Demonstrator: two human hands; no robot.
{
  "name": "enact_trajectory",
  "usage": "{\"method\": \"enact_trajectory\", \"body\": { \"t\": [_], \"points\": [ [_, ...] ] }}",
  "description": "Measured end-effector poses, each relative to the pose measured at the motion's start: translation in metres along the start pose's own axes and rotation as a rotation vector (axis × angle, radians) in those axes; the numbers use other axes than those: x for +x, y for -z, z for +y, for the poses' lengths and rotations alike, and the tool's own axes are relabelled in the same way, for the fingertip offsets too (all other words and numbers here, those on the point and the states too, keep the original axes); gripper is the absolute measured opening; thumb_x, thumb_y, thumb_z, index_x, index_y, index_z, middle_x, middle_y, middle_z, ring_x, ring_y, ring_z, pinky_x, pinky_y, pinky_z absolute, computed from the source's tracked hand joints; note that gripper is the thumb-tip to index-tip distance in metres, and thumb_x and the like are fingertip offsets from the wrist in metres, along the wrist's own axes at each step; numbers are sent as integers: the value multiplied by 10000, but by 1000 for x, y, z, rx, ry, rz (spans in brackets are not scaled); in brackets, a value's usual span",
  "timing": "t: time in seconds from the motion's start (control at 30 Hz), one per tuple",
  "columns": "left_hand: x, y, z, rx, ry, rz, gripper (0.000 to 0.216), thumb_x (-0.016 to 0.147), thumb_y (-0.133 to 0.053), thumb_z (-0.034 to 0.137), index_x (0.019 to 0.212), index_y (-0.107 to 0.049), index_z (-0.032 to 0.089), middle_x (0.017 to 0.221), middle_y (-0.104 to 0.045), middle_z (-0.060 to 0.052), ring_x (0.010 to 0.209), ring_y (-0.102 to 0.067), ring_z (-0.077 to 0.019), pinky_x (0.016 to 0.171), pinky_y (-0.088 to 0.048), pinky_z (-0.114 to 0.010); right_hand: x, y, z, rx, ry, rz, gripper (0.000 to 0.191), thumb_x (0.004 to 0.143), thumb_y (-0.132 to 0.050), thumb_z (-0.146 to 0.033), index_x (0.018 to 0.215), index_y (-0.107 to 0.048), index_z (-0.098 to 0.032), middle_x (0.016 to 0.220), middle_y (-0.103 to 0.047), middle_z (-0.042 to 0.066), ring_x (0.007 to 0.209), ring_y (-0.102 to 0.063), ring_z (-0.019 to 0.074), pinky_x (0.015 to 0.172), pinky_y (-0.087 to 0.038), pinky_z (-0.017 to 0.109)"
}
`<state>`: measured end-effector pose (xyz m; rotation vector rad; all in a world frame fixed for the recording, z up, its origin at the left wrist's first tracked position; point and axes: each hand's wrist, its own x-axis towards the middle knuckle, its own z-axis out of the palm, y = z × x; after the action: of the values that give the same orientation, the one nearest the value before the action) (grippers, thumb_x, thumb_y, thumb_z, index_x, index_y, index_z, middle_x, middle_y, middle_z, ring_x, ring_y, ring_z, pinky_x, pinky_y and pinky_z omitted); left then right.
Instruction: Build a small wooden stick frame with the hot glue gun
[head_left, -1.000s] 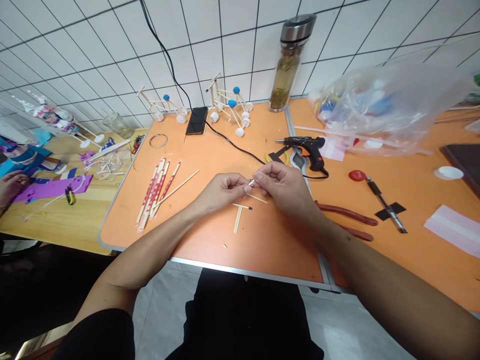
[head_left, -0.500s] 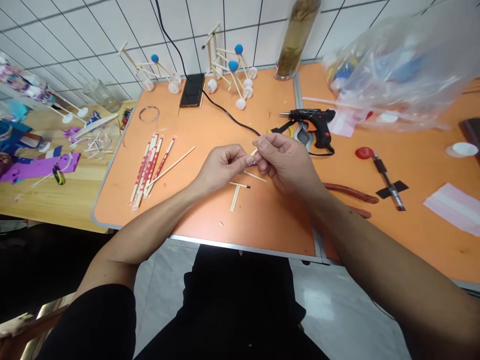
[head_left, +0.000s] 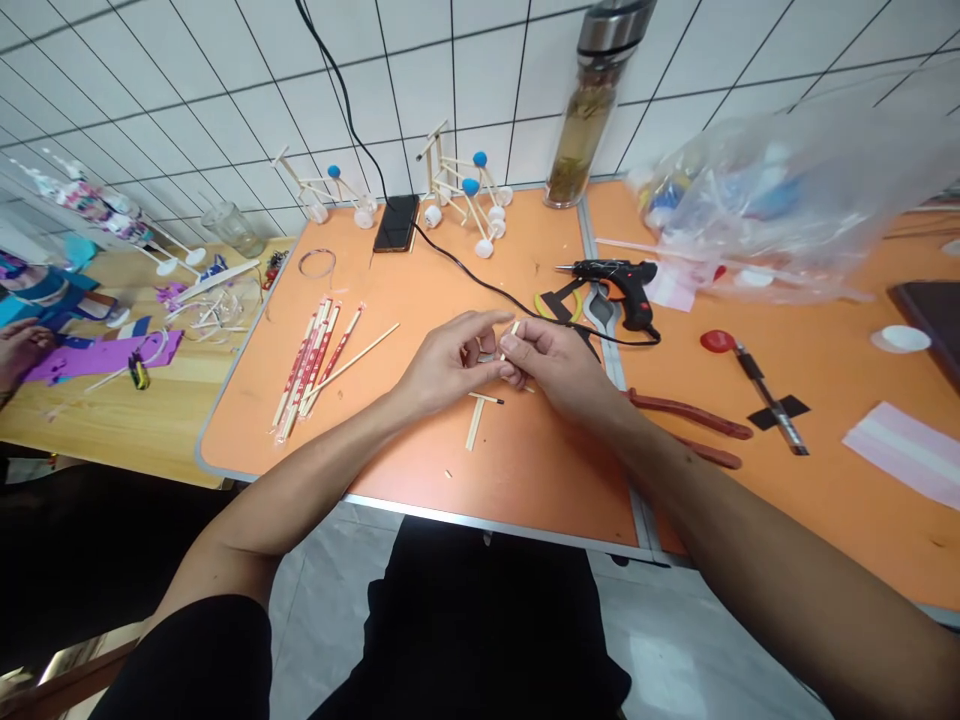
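My right hand point(head_left: 559, 362) pinches a short piece of wooden chopstick point(head_left: 514, 328) between thumb and fingers. On its other side my left hand point(head_left: 454, 355) is curled, with the index fingertip at the upper end and the thumb near the lower part; the fingers hide most of the piece. Just below the hands, two cut chopstick pieces point(head_left: 474, 425) lie in a T, the crosspiece dark at one end. Part of another thin stick shows under my right hand. To the left are chopsticks in red-and-white wrappers point(head_left: 306, 372) and one bare chopstick point(head_left: 356, 365).
Behind the hands, a black glue gun point(head_left: 626, 285) and its cord lie beside red-handled pliers point(head_left: 690, 412). Stick models with blue balls point(head_left: 470, 187) stand near the wall, by a phone point(head_left: 396, 223) and a tea bottle point(head_left: 574, 140). Another person's hand point(head_left: 26, 345) is at far left.
The chopstick piece has turned more upright between my fingers. My left index finger has lifted and stretched toward its top. The whole view has shifted, showing more of the wall.
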<state>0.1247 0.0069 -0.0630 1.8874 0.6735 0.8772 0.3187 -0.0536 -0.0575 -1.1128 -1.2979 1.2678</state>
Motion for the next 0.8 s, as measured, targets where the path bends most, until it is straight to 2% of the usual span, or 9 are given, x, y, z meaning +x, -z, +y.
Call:
{"method": "enact_trajectory", "body": {
  "t": [0.2,0.37,0.8],
  "points": [
    [-2,9,-1,84,-85,-88,598,879,-923,482,1407,-745,264,971,-659,-5,734,-577,-124,691,-489,-271,1,0,0,30,3,-63,612,889,-812,-782,772,-595,-223,673,-608,-17,623,-536,136,609,-418,283],
    [-1,12,3,186,-103,-104,554,890,-907,505,1375,-766,279,942,-662,-5,772,-606,-149,720,-496,-284,0,-2,0,77,-27,-83,626,853,-847,-783,771,-598,-215,677,-584,-28,622,-504,125,604,-385,277],
    [-5,5,5,274,-92,-10,500,910,-850,394,1358,-690,241,937,-675,8,764,-608,-134,705,-497,-271,-2,-4,-1,27,-36,-41,618,867,-833,-787,775,-596,-224,682,-613,-12,624,-574,134,600,-455,276]
  ]
}}
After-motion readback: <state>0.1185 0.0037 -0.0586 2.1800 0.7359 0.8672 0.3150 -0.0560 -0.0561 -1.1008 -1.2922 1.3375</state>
